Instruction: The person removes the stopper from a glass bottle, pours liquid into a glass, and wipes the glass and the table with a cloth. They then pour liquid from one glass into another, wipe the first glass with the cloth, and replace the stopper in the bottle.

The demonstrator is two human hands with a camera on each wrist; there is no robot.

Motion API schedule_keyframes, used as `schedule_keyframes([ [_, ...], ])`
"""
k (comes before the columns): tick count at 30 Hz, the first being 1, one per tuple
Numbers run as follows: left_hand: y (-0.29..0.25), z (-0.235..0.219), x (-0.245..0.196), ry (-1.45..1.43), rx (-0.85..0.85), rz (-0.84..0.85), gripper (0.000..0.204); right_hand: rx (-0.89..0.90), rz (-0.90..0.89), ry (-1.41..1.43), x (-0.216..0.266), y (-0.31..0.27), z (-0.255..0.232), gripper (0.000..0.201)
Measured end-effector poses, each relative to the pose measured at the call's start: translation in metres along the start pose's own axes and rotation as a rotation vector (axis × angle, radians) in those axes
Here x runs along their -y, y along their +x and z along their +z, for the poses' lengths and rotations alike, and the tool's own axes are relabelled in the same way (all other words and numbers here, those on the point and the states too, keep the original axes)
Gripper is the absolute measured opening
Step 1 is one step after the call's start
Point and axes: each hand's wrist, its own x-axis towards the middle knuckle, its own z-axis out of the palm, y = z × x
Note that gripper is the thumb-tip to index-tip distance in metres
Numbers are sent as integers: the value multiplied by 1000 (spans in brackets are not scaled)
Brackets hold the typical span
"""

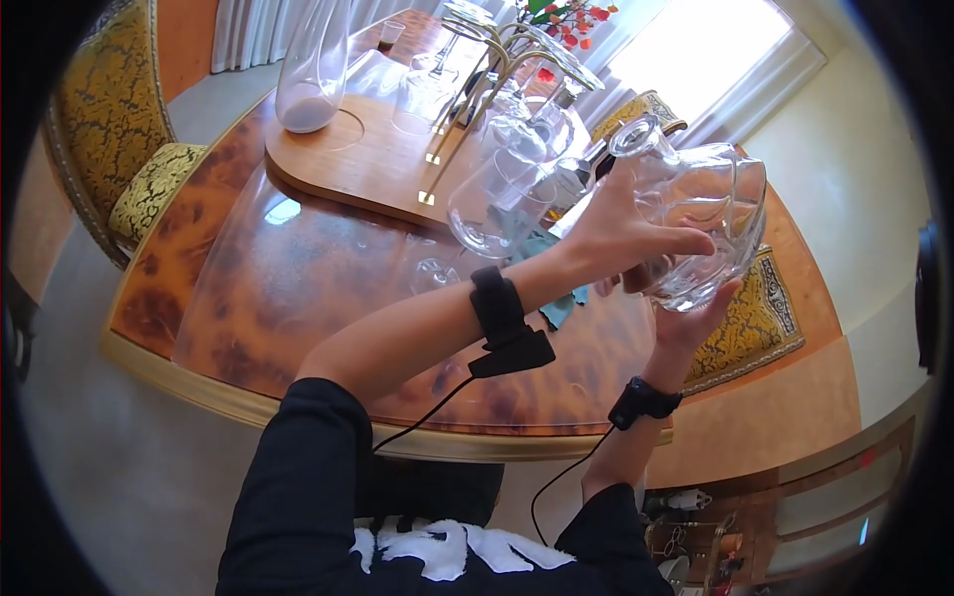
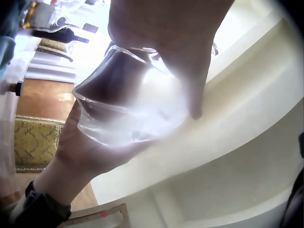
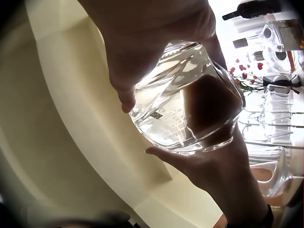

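Note:
A clear glass vessel with twisted, faceted sides is held tilted above the table's right side, its flared mouth toward the upper left. My left hand grips it on the near side, with the thumb stretched across the glass. Under its lower end, my right hand holds it, partly hidden by the vessel. The left wrist view shows the vessel between both hands. A small square code and faint print show on the glass in the right wrist view.
A wooden board carries a tall decanter and a metal rack with stemware. A large wine glass and a teal cloth are left of the hands. Patterned chairs flank the glossy table. Bottles and red flowers stand beyond.

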Motion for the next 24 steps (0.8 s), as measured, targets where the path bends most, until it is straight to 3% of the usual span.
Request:
schedule_keyframes([
  [7,-6,9,10,-172,-140,-36,105,-48,-3,-149,15,18,14,83],
  [10,-11,8,3,-346,-116,-100,100,65,74,-134,16,29,1,80],
  [16,-11,9,22,-209,-301,42,97,134,131,-153,21,42,6,78],
  [19,-17,2,0,-350,-190,-88,97,267,148,-218,28,50,7,76],
  [21,-15,6,5,-344,-251,-11,96,151,153,-237,29,52,11,72],
  [22,-15,7,7,-335,-309,62,95,155,154,-240,32,54,13,72],
  [24,-18,6,-1,-367,-310,24,94,239,229,-308,40,59,13,70],
])
